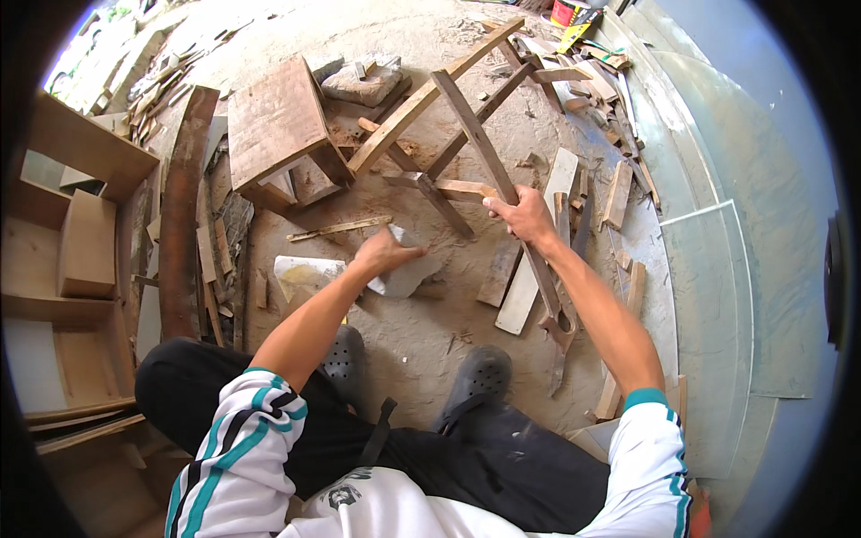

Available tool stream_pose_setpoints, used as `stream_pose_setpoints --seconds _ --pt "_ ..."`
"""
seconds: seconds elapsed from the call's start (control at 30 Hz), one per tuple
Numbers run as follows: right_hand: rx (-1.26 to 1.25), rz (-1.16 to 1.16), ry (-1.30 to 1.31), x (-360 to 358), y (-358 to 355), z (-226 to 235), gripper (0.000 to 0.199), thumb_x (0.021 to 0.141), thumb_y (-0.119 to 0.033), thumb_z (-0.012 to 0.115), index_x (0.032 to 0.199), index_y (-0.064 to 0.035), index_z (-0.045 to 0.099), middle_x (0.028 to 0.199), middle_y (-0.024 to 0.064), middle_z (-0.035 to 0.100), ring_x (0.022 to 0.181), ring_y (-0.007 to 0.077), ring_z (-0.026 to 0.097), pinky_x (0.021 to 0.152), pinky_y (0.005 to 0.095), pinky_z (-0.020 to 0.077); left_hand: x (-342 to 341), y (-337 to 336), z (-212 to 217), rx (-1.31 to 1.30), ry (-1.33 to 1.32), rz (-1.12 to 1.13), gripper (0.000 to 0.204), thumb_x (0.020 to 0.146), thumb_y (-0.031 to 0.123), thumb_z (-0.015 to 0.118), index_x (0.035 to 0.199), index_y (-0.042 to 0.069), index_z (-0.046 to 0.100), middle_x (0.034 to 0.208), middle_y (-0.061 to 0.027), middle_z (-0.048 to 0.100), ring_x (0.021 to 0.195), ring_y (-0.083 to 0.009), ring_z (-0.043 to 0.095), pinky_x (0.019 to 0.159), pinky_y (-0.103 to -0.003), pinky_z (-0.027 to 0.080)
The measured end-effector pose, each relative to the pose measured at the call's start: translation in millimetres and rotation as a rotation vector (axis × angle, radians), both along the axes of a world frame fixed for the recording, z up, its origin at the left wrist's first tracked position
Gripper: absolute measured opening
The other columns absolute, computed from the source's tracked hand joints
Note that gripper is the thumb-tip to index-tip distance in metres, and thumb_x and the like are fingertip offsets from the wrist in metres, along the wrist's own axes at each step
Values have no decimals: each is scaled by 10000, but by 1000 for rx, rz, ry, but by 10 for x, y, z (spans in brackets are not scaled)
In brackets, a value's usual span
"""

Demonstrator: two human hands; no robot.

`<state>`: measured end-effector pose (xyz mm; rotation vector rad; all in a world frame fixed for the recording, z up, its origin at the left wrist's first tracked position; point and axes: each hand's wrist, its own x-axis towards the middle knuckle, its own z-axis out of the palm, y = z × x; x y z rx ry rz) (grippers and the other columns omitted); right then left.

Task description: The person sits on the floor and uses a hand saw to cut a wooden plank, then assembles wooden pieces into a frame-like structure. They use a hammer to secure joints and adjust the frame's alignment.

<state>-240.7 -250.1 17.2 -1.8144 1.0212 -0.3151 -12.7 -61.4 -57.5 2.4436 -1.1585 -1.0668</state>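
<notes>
My right hand (pixel 525 215) is closed around a long bar of a wooden frame (pixel 471 125). Several bars cross and join in this frame, which tilts over the ground in front of me. Lower and to the left, my left hand (pixel 387 253) has its thumb and fingers apart and holds nothing I can see. Just beside its fingers lies a pale, flat, broken slab (pixel 404 278). A thin wood strip (pixel 339 229) rests beyond that hand, and a whitish block (pixel 307 273) sits to its left.
A plywood-topped box (pixel 273 121) stands ahead on the left, near a stone block (pixel 361 82). Wooden cabinets (pixel 90 242) line the left. Glass sheets (pixel 704 296) lean at the right. Boards (pixel 536 278) and a wooden saw-like handle (pixel 560 328) lie near my right forearm.
</notes>
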Motion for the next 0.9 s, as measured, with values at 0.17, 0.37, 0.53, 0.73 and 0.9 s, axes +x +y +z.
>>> stream_pose_setpoints --seconds 0.17,0.37,0.53,0.73,0.9 --pt "13 27 -40 248 342 -93 371 866 -335 773 995 3 690 741 48 708 490 76 575 446 256 467 441 234 49 242 41 -119 1070 601 747 785 1161 -151 624 1135 -263 692 1054 -354 683 887 -387 540" --pt "90 42 -85 288 696 -83 435 873 -394 766 1019 3 667 716 45 674 490 89 573 457 265 478 417 177 233 338 55 -121 1183 599 695 822 1352 -149 473 1215 -278 654 1133 -336 653 930 -383 531" --pt "150 211 60 368 673 197 558 868 -506 719 1037 22 658 760 120 692 615 218 667 640 379 554 745 536 -114 178 76 34 1068 626 627 848 1405 -17 503 1229 -207 670 1147 -319 648 971 -379 509" --pt "-105 258 260 361 584 201 646 848 -531 693 1155 35 643 1053 290 682 1013 412 671 894 474 525 938 570 -7 159 378 95 828 710 535 827 1328 35 599 1212 -176 679 1147 -304 636 992 -408 482" --pt "-233 260 247 389 629 214 560 861 -476 681 1151 3 676 1041 276 679 1038 408 652 921 464 495 1047 460 125 -11 -54 -65 812 724 543 799 1272 -29 626 1151 -209 693 1070 -287 658 939 -382 498"
